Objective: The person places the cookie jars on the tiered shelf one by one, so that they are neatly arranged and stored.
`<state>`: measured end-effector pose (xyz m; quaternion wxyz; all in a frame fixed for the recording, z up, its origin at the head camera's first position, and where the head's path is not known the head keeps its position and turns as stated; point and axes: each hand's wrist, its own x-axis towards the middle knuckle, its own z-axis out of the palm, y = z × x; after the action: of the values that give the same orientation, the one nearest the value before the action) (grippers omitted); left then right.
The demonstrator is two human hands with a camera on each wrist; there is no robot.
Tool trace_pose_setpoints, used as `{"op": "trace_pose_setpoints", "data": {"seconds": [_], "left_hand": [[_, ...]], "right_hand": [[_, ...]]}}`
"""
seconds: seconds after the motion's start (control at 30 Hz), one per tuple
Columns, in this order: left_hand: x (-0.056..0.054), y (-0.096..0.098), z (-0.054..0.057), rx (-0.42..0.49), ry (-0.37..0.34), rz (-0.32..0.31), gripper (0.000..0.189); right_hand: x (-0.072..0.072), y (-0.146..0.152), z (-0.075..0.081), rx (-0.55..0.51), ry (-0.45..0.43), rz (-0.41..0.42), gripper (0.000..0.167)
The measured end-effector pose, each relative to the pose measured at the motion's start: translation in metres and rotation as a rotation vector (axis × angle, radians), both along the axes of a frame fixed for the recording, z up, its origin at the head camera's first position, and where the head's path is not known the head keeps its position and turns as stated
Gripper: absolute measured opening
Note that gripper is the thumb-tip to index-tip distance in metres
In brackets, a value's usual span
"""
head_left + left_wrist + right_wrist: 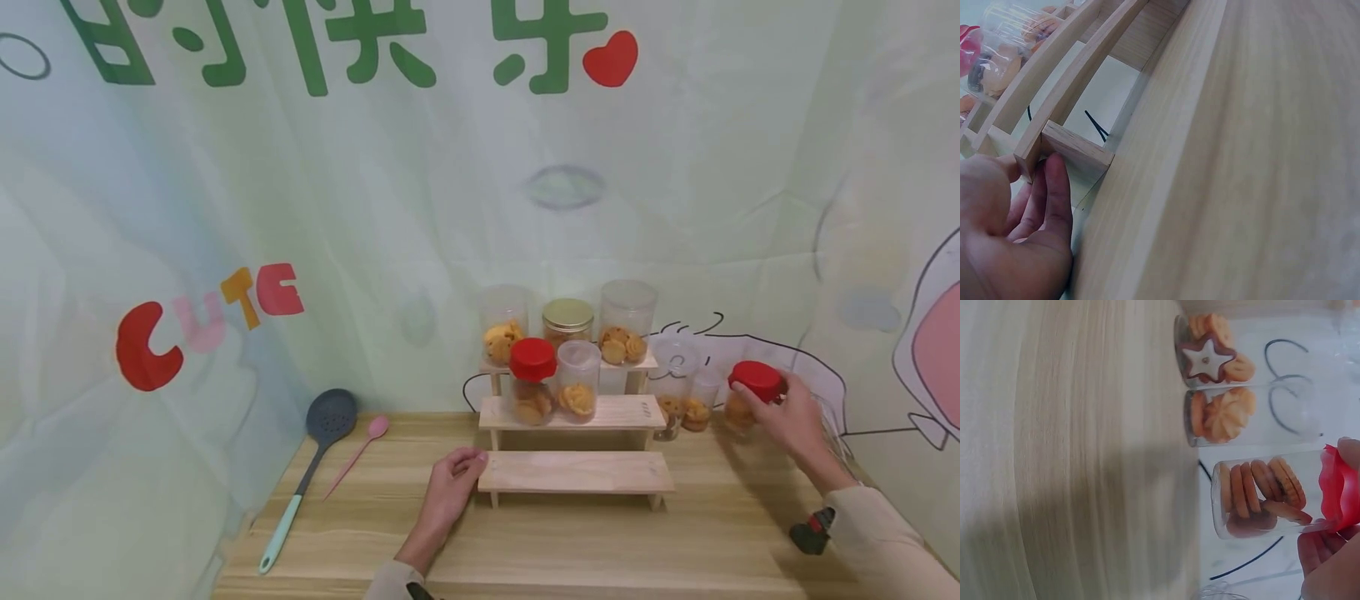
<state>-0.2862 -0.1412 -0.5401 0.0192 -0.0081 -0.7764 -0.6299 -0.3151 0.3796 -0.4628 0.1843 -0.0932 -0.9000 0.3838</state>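
At the left end of the lowest step of the three-tier wooden stand, my left hand pinches the board. In the left wrist view, the thumb lies at the board's edge and the fingertips reach under it by the leg. Over on the right, my right hand grips a clear cookie jar by its red lid. Round cookies show through its wall. Beside it stand two clear jars, one with a star-shaped cookie and one with a swirled cookie.
Three jars, one with a gold lid, stand on the top step. The middle step holds a red-lidded jar and a clear jar. A slotted turner and a pink spoon lie at left. A printed cloth hangs behind.
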Motion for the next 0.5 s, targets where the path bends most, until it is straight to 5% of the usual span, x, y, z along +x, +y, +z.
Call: {"op": "trace_pose_setpoints", "data": {"seconds": [0.5], "left_hand": [[-0.001, -0.002, -0.001, -0.012, -0.004, -0.003, 0.047]], "right_hand": [[0.039, -0.020, 0.036, 0.057, 0.181, 0.033, 0.080]]}}
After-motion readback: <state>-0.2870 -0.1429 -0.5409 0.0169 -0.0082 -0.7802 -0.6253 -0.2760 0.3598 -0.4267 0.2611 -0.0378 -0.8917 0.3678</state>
